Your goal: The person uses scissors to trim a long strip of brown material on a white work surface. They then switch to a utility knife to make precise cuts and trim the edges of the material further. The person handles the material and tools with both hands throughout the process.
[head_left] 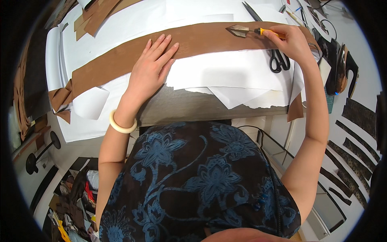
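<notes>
A long strip of brown leather-like material (201, 38) runs across the table in a curve, its left end folded over. My left hand (151, 64) lies flat on the strip's near side, fingers stretched out, pressing nothing but the surface. Closed around a yellow handle, my right hand (290, 40) holds a small trowel-like tool (238, 30). Its pointed, worn metal blade points left over the strip; whether it touches cannot be made out. Black-handled scissors (279, 62) lie partly beneath the strip, with their blades emerging beyond its far edge.
White paper (229, 68) with torn edges covers much of the grey tabletop (173, 105). Brown offcuts (98, 18) lie at the far left. Dark patterned strips (354, 153) are spread at the right. A box of scraps (76, 193) stands at lower left.
</notes>
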Demonstrator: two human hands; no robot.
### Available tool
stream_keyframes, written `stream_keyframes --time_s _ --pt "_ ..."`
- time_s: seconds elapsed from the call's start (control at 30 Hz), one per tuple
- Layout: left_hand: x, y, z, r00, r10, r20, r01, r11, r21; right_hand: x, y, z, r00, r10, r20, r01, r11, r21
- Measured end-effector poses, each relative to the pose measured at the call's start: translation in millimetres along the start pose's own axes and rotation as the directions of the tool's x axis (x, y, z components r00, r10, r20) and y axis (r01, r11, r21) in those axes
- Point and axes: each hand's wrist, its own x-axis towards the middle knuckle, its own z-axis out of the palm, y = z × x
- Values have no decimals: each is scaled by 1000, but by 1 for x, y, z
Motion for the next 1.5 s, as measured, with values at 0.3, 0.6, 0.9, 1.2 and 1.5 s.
stream_keyframes --time_s 0.3,0.6,0.9,1.2,1.5 --pt "-2 3 -2 1000 -6 -22 6 1000 3 -2 -3 -2 1000 9 28 -9 1000 -25" --pt "-2 3 -2 1000 3 -1 -3 999 45 -14 -22 -7 996 -49 71 46 998 38" --pt "-7 4 -2 1000 3 25 -6 995 102 -8 -26 -6 995 -76 72 80 996 -42" --pt "-9 3 -2 999 -8 35 5 995 101 16 -29 4 1000 -4 21 5 999 -42" --pt "-8 3 -2 999 -7 32 4 994 110 17 -39 8 1000 -30 6 30 999 -18"
